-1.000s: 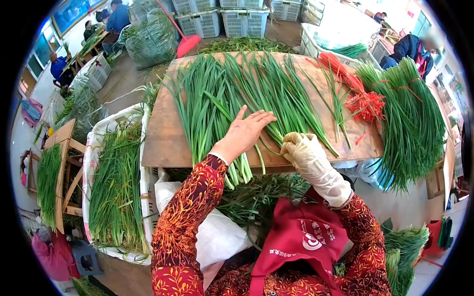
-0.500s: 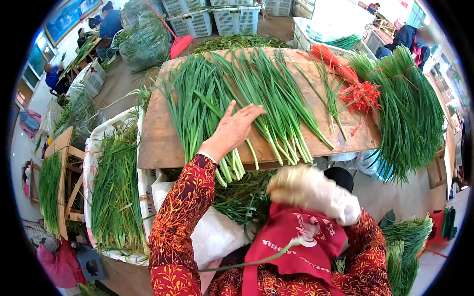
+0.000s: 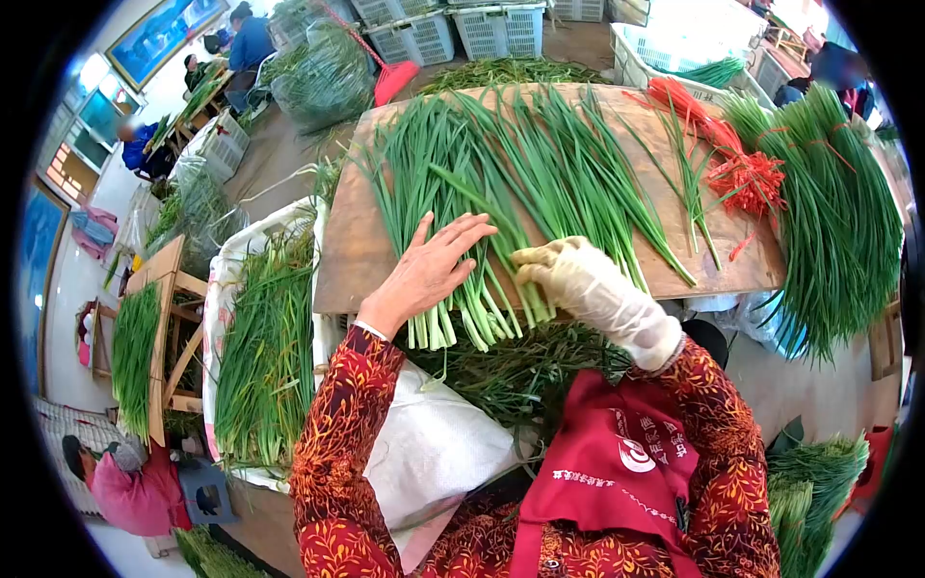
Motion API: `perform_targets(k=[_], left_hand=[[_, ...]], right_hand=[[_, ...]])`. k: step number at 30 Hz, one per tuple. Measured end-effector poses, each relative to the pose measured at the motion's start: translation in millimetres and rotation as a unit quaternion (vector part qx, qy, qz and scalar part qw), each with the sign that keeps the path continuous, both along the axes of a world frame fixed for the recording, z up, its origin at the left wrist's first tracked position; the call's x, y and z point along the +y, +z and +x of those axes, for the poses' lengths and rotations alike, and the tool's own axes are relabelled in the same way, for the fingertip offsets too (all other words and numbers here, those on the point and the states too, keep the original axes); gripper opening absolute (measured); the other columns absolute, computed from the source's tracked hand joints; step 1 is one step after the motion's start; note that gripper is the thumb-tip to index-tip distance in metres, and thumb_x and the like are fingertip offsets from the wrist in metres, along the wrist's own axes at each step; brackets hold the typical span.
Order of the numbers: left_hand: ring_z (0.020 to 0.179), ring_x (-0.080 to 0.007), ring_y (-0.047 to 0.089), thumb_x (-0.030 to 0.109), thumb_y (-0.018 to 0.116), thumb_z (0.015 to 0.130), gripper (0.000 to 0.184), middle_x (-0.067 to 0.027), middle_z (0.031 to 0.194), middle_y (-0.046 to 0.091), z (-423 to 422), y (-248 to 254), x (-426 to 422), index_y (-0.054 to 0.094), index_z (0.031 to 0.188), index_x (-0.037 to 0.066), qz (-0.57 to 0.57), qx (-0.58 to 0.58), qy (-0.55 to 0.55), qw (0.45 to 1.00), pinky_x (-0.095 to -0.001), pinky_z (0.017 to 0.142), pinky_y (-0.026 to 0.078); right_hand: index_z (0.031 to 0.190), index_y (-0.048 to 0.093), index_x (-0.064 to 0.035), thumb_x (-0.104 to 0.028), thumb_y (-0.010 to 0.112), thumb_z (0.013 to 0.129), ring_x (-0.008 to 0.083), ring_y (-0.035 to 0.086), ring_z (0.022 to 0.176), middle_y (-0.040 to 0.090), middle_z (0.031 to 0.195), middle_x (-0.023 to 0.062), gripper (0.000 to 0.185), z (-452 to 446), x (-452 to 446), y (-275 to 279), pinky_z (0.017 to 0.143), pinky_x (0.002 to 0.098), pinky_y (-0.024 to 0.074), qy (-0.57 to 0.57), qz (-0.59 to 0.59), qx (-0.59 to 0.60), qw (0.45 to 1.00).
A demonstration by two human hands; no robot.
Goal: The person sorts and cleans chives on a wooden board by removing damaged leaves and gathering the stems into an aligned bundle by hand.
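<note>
Two loose heaps of garlic chives, a left one [image 3: 434, 159] and a right one [image 3: 568, 173], lie on a wooden board [image 3: 356, 270], pale stem ends toward me. My bare left hand [image 3: 429, 265] rests over the stems of the left heap, fingers stretched out. In a cream-coloured glove, my right hand [image 3: 588, 294] is at the stems between the heaps. Its fingertips are curled together on a few chive stalks; the glove partly hides the grip. A few separate chives [image 3: 689, 183] lie farther right, near red ties [image 3: 747, 183].
Tied chive bundles [image 3: 833, 212] hang over the board's right end. A white crate of chives [image 3: 265, 366] stands at left, with a white sack [image 3: 434, 443] below the board. Stacked crates [image 3: 501, 34] and a red broom [image 3: 395, 82] are behind. Other people sit farther off.
My right hand has come up from near the apron to the chive stems. My left hand has shifted back toward the stem ends. A loose stalk in the air before the apron is gone from there.
</note>
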State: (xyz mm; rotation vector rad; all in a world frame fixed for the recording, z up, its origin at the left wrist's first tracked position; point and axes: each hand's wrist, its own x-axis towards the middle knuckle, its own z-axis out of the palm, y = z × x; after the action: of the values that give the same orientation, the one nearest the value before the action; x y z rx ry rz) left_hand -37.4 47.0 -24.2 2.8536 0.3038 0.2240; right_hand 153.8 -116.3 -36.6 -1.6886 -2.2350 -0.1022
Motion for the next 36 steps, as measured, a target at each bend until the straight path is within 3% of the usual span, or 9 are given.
perform_targets(k=[6,15,18,26,29,31,33,35,36], left_hand=[[0.136,-0.019,0.032,0.003,0.044,0.085,0.055,-0.0024,0.146,0.038,-1,-1,2,0.038,0.138,0.015,0.009,0.005,-0.006,1.0,-0.0498,0.115,0.011],[0.135,-0.02,0.035,0.008,0.042,0.093,0.05,-0.0044,0.145,0.039,2,-8,5,0.033,0.142,0.017,-0.022,-0.016,-0.006,1.0,-0.0495,0.114,0.013],[0.133,-0.0208,0.038,0.008,0.043,0.093,0.05,-0.0052,0.143,0.041,2,-10,5,0.034,0.142,0.017,-0.014,-0.012,0.001,1.0,-0.0489,0.114,0.015],[0.131,-0.0212,0.04,0.009,0.043,0.092,0.051,-0.0083,0.138,0.046,3,-15,5,0.031,0.142,0.016,0.03,-0.005,-0.004,1.0,-0.048,0.113,0.017],[0.131,-0.0207,0.04,0.008,0.044,0.092,0.052,-0.0079,0.138,0.046,3,-17,5,0.031,0.142,0.018,0.038,-0.007,-0.006,0.999,-0.0479,0.114,0.017],[0.131,-0.0202,0.04,0.008,0.044,0.091,0.052,-0.0078,0.138,0.046,1,-15,5,0.032,0.141,0.018,0.03,-0.012,-0.007,0.999,-0.0478,0.114,0.016],[0.131,-0.0197,0.04,0.008,0.044,0.091,0.052,-0.0074,0.139,0.046,1,-16,5,0.033,0.141,0.019,0.021,-0.012,0.001,1.0,-0.0478,0.114,0.016],[0.132,-0.0192,0.04,0.007,0.044,0.091,0.052,-0.0067,0.14,0.045,3,-16,5,0.034,0.14,0.019,0.018,-0.012,0.004,1.0,-0.0479,0.114,0.016],[0.131,-0.019,0.039,0.007,0.045,0.091,0.052,-0.0063,0.14,0.045,3,-15,4,0.035,0.14,0.019,0.02,-0.013,0.005,1.0,-0.0479,0.114,0.016]], right_hand=[[0.095,0.064,-0.0165,-0.014,0.06,0.079,0.0226,0.06,0.103,0.064,0.115,0.0031,0.017,28,-20,-12,0.089,0.0381,0.0446,-0.03,0.036,0.068,0.997],[0.102,0.064,-0.0154,-0.018,0.06,0.08,0.0238,0.06,0.097,0.061,0.112,0.0014,0.023,-23,14,10,0.085,0.04,0.0446,-0.001,-0.008,0.127,0.992],[0.101,0.062,-0.0121,-0.02,0.06,0.078,0.0207,0.059,0.093,0.059,0.109,0.0026,0.024,-44,34,-13,0.082,0.0364,0.0418,0.008,0.082,-0.008,0.997],[0.086,0.061,-0.013,-0.026,0.062,0.08,0.0213,0.059,0.084,0.061,0.093,0.0028,0.014,-41,31,-16,0.083,0.0357,0.0415,-0.014,0.013,-0.112,0.993],[0.083,0.063,-0.0083,-0.027,0.063,0.082,0.0263,0.062,0.076,0.063,0.084,0.006,0.019,-44,11,7,0.077,0.0374,0.046,-0.018,-0.076,-0.002,0.997],[0.084,0.065,-0.0055,-0.022,0.065,0.082,0.0245,0.063,0.075,0.065,0.087,0.0072,0.017,-52,-18,47,0.073,0.0372,0.0489,-0.031,-0.283,0.164,0.945],[0.093,0.067,-0.005,-0.021,0.063,0.086,0.0188,0.063,0.074,0.066,0.081,0.0078,0.018,-45,-62,68,0.066,0.0301,0.0492,0.055,-0.385,0.37,0.844],[0.09,0.065,-0.002,-0.015,0.07,0.083,0.0132,0.059,0.076,0.065,0.086,0.0049,0.016,-28,-94,55,0.069,0.0279,0.048,0.238,-0.56,0.527,0.593],[0.092,0.065,-0.0017,-0.017,0.069,0.085,0.0127,0.059,0.076,0.065,0.085,0.0046,0.017,-24,-109,54,0.068,0.0264,0.0473,0.244,-0.607,0.519,0.55]])
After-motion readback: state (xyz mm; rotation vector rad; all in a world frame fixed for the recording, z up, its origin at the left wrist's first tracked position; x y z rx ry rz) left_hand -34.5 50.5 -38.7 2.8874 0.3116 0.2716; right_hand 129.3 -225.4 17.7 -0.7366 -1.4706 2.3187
